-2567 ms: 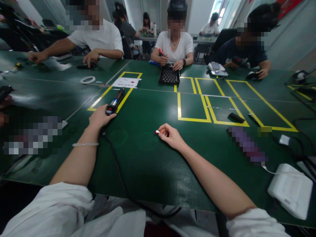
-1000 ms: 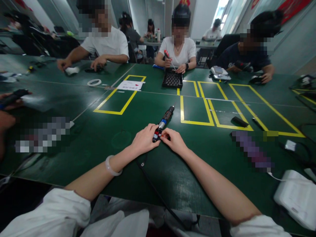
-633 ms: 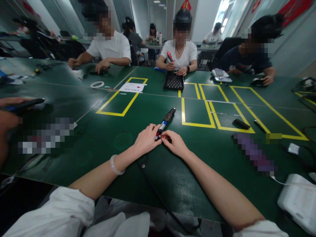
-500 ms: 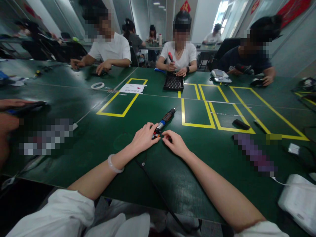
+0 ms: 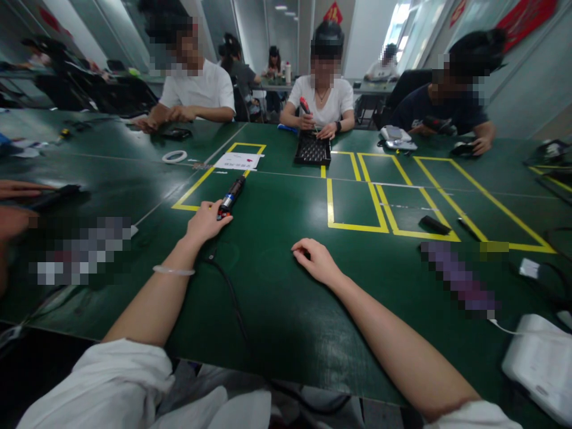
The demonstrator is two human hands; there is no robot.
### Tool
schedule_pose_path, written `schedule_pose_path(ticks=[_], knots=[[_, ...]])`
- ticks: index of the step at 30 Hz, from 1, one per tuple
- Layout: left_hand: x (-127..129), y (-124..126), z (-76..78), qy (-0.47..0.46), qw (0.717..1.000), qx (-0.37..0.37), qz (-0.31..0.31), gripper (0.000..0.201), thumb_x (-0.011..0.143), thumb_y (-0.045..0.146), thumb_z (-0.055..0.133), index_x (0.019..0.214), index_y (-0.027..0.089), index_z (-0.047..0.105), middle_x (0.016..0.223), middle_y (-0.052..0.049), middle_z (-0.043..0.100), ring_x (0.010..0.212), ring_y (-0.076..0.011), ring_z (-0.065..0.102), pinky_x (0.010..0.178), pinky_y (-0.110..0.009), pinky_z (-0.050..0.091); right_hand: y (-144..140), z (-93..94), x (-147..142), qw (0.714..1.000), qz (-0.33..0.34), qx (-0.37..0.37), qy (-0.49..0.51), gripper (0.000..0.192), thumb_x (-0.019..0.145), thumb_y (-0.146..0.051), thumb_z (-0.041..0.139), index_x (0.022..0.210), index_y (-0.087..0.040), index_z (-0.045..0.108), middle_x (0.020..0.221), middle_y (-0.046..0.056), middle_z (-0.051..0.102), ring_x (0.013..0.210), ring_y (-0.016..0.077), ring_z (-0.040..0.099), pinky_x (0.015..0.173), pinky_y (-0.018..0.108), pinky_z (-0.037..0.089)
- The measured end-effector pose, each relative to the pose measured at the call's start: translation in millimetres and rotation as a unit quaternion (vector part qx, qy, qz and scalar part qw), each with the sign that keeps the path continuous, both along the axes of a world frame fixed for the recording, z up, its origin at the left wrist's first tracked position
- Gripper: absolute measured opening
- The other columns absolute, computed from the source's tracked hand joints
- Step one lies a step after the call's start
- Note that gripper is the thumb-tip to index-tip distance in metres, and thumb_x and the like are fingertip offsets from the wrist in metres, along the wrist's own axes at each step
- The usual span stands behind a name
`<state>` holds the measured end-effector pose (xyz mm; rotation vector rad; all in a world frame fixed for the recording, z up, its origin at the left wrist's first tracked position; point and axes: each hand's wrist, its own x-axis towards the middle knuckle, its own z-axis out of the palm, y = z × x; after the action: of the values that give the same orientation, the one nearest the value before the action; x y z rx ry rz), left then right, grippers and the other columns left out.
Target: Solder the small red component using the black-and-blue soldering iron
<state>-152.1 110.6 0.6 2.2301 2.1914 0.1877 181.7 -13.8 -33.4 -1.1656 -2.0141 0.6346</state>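
Observation:
My left hand is closed around the rear end of a corded electric screwdriver, black with a blue band. The tool's front points away from me, toward the upper right, over a yellow-taped rectangle. From the tool's rear a black cord runs across the green tabletop toward me. My right hand rests on the table to the right, apart from the screwdriver. Its fingers are loosely curled, with a gap to the thumb and nothing held.
A white paper sheet and a tape roll lie beyond the tool. Across the table a person works over a black tray. At right are a black object and a white device. Co-workers sit around the table.
My left hand has carried the screwdriver left and farther away from me, from beside my right hand to the taped rectangle. The cord has shifted along. My right hand has stayed nearly still.

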Motion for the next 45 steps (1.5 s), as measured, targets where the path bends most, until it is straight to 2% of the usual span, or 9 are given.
schedule_pose_path(ticks=[6, 12, 18, 22, 25, 30, 36, 41, 45], knots=[[-34, 8, -2.0, 0.013, 0.998, 0.036, 0.051, 0.066, 0.088, 0.057, 0.046, 0.144, 0.021, 0.043, 0.134, -0.018, 0.05, 0.119, -0.0392, 0.051, 0.093, -0.05, 0.045, 0, 0.5, 0, 1.0, 0.001, -0.002, -0.001, 0.007, 0.09, -0.016, 0.056, 0.091, -0.019, 0.063, 0.083, 0.003, 0.064, 0.08, 0.0171, 0.058, 0.076, 0.03, 0.043], [-17, -5, -1.2, 0.027, 0.993, 0.1, 0.055, 0.048, 0.085, 0.041, 0.057, 0.126, 0.016, 0.053, 0.124, -0.018, 0.053, 0.112, -0.0349, 0.054, 0.089, -0.045, 0.047, -1, 0.9, 0, 1.0, 0.004, -0.004, -0.002, 0.008, 0.09, -0.016, 0.056, 0.091, -0.019, 0.063, 0.082, 0.003, 0.064, 0.08, 0.0172, 0.057, 0.076, 0.03, 0.043], [-5, -11, 3.0, 0.035, 0.991, 0.11, 0.074, 0.033, 0.092, 0.036, 0.045, 0.111, 0.013, 0.058, 0.117, -0.02, 0.056, 0.105, -0.0352, 0.057, 0.086, -0.046, 0.046, -1, 2.6, -1, 1.0, 0.004, -0.005, -0.009, 0.007, 0.09, -0.015, 0.057, 0.091, -0.019, 0.063, 0.082, 0.003, 0.064, 0.08, 0.0175, 0.057, 0.076, 0.03, 0.043], [14, -15, 7.6, 0.001, 0.987, 0.159, 0.033, 0.035, 0.094, 0.035, 0.04, 0.113, 0.012, 0.058, 0.116, -0.02, 0.06, 0.107, -0.0344, 0.057, 0.089, -0.045, 0.044, 0, 3.0, -1, 1.0, 0.001, -0.007, -0.01, 0.008, 0.09, -0.015, 0.056, 0.091, -0.019, 0.063, 0.082, 0.003, 0.064, 0.08, 0.0175, 0.057, 0.076, 0.03, 0.043], [45, -27, 8.9, -0.142, 0.981, 0.098, -0.084, 0.036, 0.095, 0.039, 0.041, 0.113, 0.015, 0.06, 0.107, -0.013, 0.066, 0.098, -0.0265, 0.062, 0.086, -0.037, 0.046, 0, 2.0, -1, 1.0, 0.0, -0.012, -0.003, 0.008, 0.09, -0.016, 0.056, 0.094, -0.019, 0.062, 0.082, 0.003, 0.064, 0.08, 0.0173, 0.057, 0.075, 0.03, 0.043], [108, -63, 7.5, -0.336, 0.883, -0.122, -0.303, 0.041, 0.093, 0.044, 0.047, 0.12, 0.018, 0.062, 0.103, -0.007, 0.068, 0.089, -0.0179, 0.063, 0.08, -0.028, 0.048, -1, 0.2, 0, 0.999, 0.01, -0.031, 0.043, 0.028, 0.09, -0.017, 0.055, 0.117, -0.02, 0.053, 0.084, 0.0, 0.064, 0.076, 0.0146, 0.058, 0.074, 0.028, 0.045], [138, -89, 7.6, -0.438, 0.796, -0.26, -0.327, 0.056, 0.09, 0.037, 0.055, 0.14, 0.014, 0.046, 0.084, -0.003, 0.062, 0.073, -0.0125, 0.057, 0.068, -0.024, 0.045, -2, 0.1, -1, 0.996, 0.056, -0.038, 0.062, 0.012, 0.09, -0.023, 0.058, 0.102, -0.02, 0.058, 0.085, 0.001, 0.064, 0.076, 0.0138, 0.059, 0.073, 0.027, 0.046], [135, -89, 5.3, -0.461, 0.793, -0.251, -0.311, 0.045, 0.091, 0.04, 0.053, 0.129, 0.015, 0.051, 0.087, -0.004, 0.063, 0.078, -0.0142, 0.06, 0.072, -0.027, 0.047, -1, 0.3, -1, 0.991, 0.033, -0.07, 0.105, 0.011, 0.09, -0.026, 0.059, 0.098, -0.019, 0.058, 0.086, 0.001, 0.066, 0.076, 0.0136, 0.06, 0.072, 0.026, 0.047], [134, -90, 6.0, -0.435, 0.814, -0.202, -0.327, 0.034, 0.085, 0.038, 0.063, 0.111, 0.017, 0.056, 0.097, -0.006, 0.066, 0.087, -0.0159, 0.062, 0.077, -0.028, 0.048, 0, 0.6, 0, 0.986, 0.011, -0.096, 0.139, 0.014, 0.09, -0.03, 0.058, 0.098, -0.018, 0.059, 0.083, 0.001, 0.066, 0.074, 0.0135, 0.061, 0.069, 0.025, 0.046]])
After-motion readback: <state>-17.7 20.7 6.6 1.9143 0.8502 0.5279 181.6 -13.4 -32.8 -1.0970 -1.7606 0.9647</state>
